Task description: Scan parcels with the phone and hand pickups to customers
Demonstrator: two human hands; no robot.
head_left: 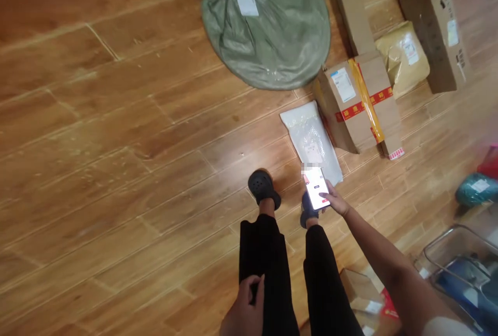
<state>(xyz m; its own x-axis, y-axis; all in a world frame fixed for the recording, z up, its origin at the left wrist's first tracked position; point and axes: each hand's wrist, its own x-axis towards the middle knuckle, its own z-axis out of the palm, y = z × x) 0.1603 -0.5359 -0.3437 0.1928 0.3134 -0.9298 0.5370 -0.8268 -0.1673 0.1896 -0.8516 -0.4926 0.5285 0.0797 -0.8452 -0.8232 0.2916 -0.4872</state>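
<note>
A smartphone point(316, 186) with a bright white screen lies in my right hand point(336, 202), its thumb resting over the lower part of the screen. Just beyond the phone, a white padded mailing bag point(309, 131) with a pale label is on the floor, partly covered by the phone. My left hand point(246, 302) hangs in front of my black trouser leg point(264, 253). Its thumb and forefinger curl towards each other, and nothing shows between them.
Parcels lie ahead: a round green wrapped package point(276, 40), a taped cardboard box point(360, 102), a yellow mailer point(402, 58) and a tall carton point(436, 30). At right are a teal bag point(472, 189) and a metal-framed cart point(459, 232). My dark clogs point(261, 184) stand on the wood floor point(116, 170).
</note>
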